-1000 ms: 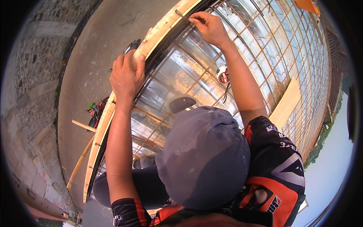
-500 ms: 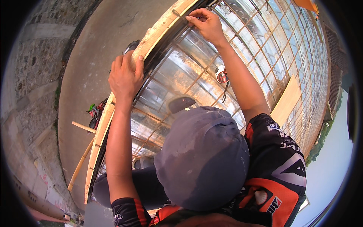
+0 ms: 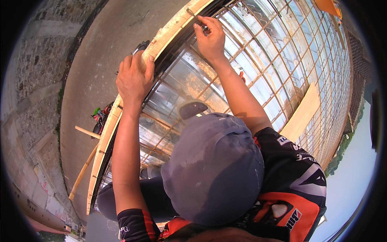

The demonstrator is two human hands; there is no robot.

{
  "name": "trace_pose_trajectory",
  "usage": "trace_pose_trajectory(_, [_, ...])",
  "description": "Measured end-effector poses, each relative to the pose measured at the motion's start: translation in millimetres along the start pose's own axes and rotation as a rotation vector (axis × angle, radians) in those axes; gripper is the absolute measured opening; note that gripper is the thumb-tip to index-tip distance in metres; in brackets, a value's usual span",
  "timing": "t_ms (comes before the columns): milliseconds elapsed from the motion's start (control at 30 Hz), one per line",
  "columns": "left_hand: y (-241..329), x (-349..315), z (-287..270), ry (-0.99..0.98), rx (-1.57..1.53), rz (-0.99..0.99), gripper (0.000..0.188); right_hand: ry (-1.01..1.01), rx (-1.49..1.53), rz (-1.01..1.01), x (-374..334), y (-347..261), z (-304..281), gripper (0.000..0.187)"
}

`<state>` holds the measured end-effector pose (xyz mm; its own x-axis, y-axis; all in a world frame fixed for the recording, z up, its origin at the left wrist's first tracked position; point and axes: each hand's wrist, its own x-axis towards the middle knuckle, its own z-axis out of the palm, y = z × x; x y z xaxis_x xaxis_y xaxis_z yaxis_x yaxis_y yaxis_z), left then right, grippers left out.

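A: What's at the far left?
B: A stone wall (image 3: 36, 52), then a grey road (image 3: 105, 52). A pole (image 3: 83, 173) slants there, with a shorter stick (image 3: 86, 132) above it and a bike (image 3: 101, 120) near that stick's right end.

A: And the left hand (image 3: 135, 80)?
B: Clasped on the long plank (image 3: 167, 34), 4 fingers over the top and the thumb along the inner side. The plank curves up and to the right.

A: What blocks the view in the middle?
B: A grey cap (image 3: 213, 169). It hides much of the lower centre. Just above it is what looks like a dark shoe (image 3: 193, 109).

A: Where's the wire (image 3: 192, 13)?
B: At the top, its far end over the plank and its near end at the right hand (image 3: 211, 42). Thumb and index finger appear pinched on it.

A: Further right?
B: The rusty mesh (image 3: 254, 38) over shiny sheets. The right forearm crosses it and partly covers a small red and white thing (image 3: 242, 76). Beyond, a pale board (image 3: 302, 111) lies on the mesh, an orange thing (image 3: 328, 6) sits at the top, then trees (image 3: 342, 151) and sky (image 3: 363, 141).
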<state>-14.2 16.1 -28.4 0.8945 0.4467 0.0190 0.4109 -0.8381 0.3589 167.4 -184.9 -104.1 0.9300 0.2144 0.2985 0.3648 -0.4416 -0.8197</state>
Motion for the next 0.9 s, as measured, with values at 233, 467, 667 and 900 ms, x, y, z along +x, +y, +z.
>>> trace_pose_trajectory(233, [-0.3,0.9,2.0,0.055,0.005,0.025,0.043,-0.236,-0.031,0.152,20.5,6.3,-4.4,0.037])
trace_pose_trajectory(467, [-4.2,-0.3,5.4,0.085,0.004,0.039,0.042,-0.419,-0.057,0.351,38.2,-8.5,-4.6,0.034])
trace_pose_trajectory(667, [-5.8,-0.9,6.1,0.085,0.007,0.040,0.043,-0.093,-0.296,-0.109,17.0,-8.1,-12.6,0.043])
trace_pose_trajectory(900, [-0.2,-0.8,4.7,0.063,0.020,0.022,0.043,0.065,-0.577,-0.389,19.3,3.6,-2.0,0.033])
